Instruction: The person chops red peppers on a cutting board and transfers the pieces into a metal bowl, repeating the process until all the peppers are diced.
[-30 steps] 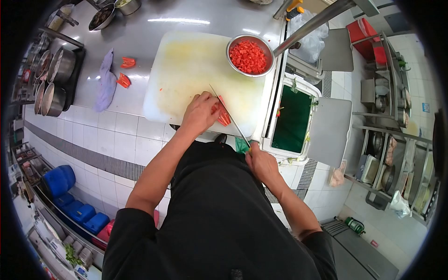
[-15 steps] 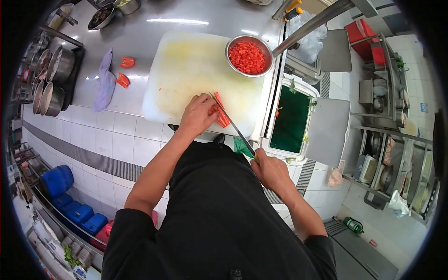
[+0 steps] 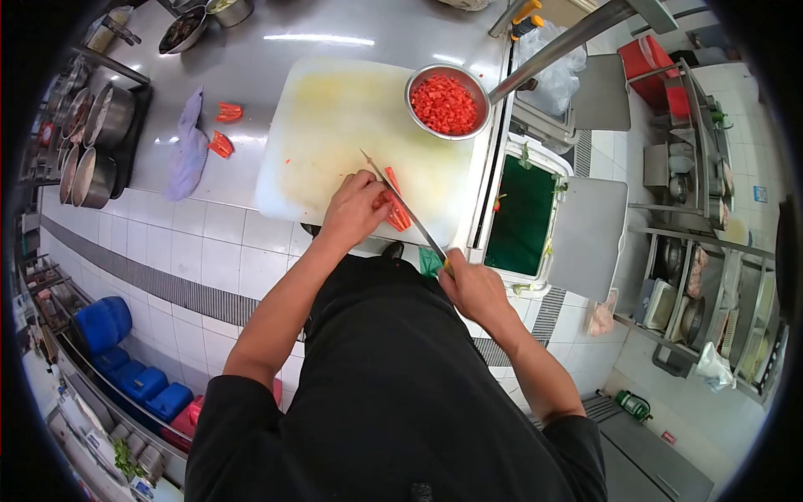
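Observation:
My right hand [image 3: 475, 287] is wrapped round the handle of a long knife [image 3: 407, 207]. The blade slants up and left over the white cutting board [image 3: 335, 117], past the fingers of my left hand [image 3: 358, 205]. Those fingers are curled on red pepper strips [image 3: 399, 213], which lie at the board's near edge on both sides of the blade. A metal bowl of diced red pepper [image 3: 445, 102] sits at the board's upper right corner. Two red pepper pieces [image 3: 221, 144] and a purple cloth [image 3: 187, 146] lie left of the board.
A bin with a dark green inside [image 3: 520, 217] stands right of the board, its grey lid [image 3: 588, 238] beside it. A metal post [image 3: 560, 50] slants across the upper right. Pots [image 3: 94, 177] stand at far left, and a pan [image 3: 182, 32] at the back.
My right hand has moved up and left with the knife, so the tip now reaches beyond my left fingers. My left hand has hardly moved.

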Demonstrator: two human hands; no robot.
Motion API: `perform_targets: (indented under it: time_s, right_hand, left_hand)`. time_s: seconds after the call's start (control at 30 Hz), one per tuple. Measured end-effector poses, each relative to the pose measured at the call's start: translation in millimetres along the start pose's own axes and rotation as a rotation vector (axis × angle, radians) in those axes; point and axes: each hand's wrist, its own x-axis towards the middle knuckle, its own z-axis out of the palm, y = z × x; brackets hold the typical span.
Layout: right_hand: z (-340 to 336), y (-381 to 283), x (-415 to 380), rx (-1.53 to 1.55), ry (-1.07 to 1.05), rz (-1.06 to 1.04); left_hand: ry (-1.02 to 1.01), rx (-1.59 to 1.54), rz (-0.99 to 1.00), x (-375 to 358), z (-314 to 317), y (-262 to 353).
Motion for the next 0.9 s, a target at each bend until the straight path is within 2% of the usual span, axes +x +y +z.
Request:
perform_targets:
  time_s: [0.07, 0.2, 0.27, 0.4, 0.5, 0.7, 0.9]
  right_hand:
    - [-11, -4, -22, -0.022, -0.071, 0.074]
    - [12, 9, -24, -0.030, -0.057, 0.094]
    - [33, 19, -5, -0.026, 0.007, 0.063]
    - [29, 6, 27, -0.014, 0.073, -0.018]
    - [20, 4, 32, -0.005, 0.049, -0.067]
    - [-7, 0, -24, -0.046, -0.091, 0.054]
    - [35, 13, 10, -0.064, 0.001, 0.038]
  left_hand:
    - [0.032, -0.001, 0.029, 0, 2, -1]
    - [0.033, -0.031, 0.025, 0, 2, 0]
    - [0.048, -0.035, 0.041, -2, 3, -2]
    - [0.068, -0.004, 0.070, -7, 4, -1]
    - [0.070, -0.042, 0.040, -7, 2, -2]
    - [0.100, -0.026, 0.032, -5, 6, -5]
    - [0.095, -0.010, 0.050, -8, 3, -6]
